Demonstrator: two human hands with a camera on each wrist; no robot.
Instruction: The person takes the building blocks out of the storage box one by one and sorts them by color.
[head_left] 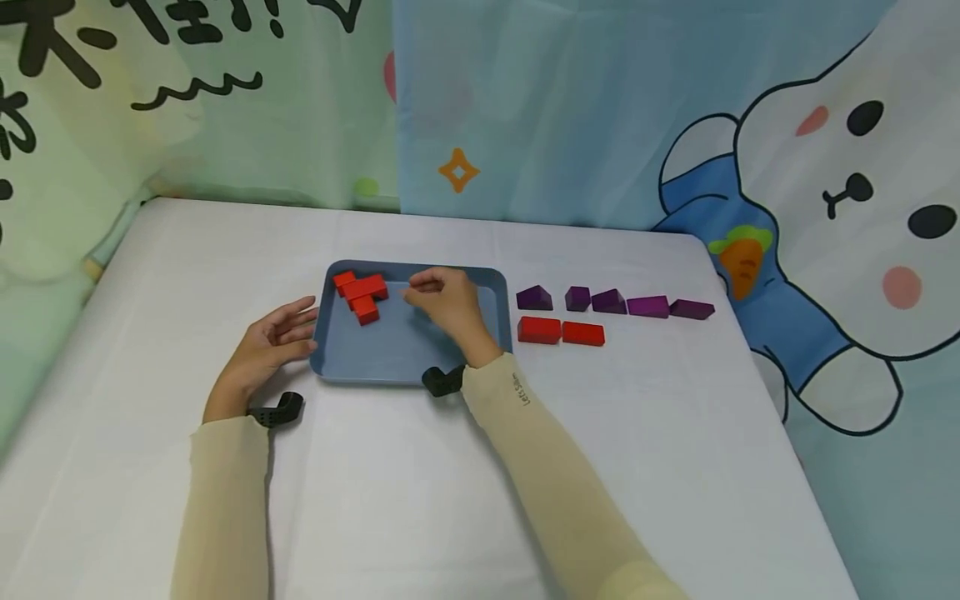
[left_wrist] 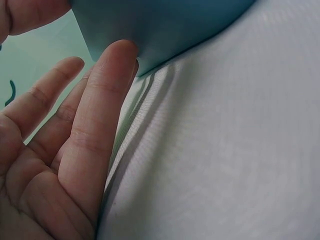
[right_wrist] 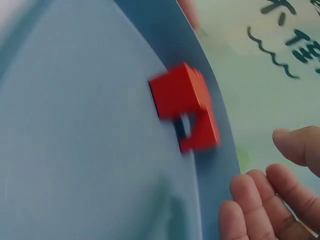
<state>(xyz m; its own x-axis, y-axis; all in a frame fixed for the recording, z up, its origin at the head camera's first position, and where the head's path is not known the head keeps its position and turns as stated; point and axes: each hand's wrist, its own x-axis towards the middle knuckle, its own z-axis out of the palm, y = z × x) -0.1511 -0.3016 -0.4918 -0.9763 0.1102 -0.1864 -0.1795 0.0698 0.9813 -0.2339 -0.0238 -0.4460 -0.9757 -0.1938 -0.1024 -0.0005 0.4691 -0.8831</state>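
Observation:
A grey-blue tray (head_left: 382,354) lies on the table, with several red blocks (head_left: 365,288) grouped in its far left corner. My left hand (head_left: 266,346) is at the tray's left side, fingers spread and fairly straight, with fingertips right at the rim. The left wrist view shows a fingertip (left_wrist: 120,55) overlapping the outer wall of the tray (left_wrist: 165,25). Over the tray, to the right of the red blocks, is my right hand (head_left: 453,304). Its fingers (right_wrist: 247,195) are loosely bent and the thumb stands apart, with nothing between them in the right wrist view.
To the right of the tray, several purple blocks (head_left: 609,302) form a row, some with slanted faces. Two red blocks (head_left: 561,331) lie in front of that row. A printed curtain (head_left: 540,108) hangs behind the white-covered table (head_left: 390,492).

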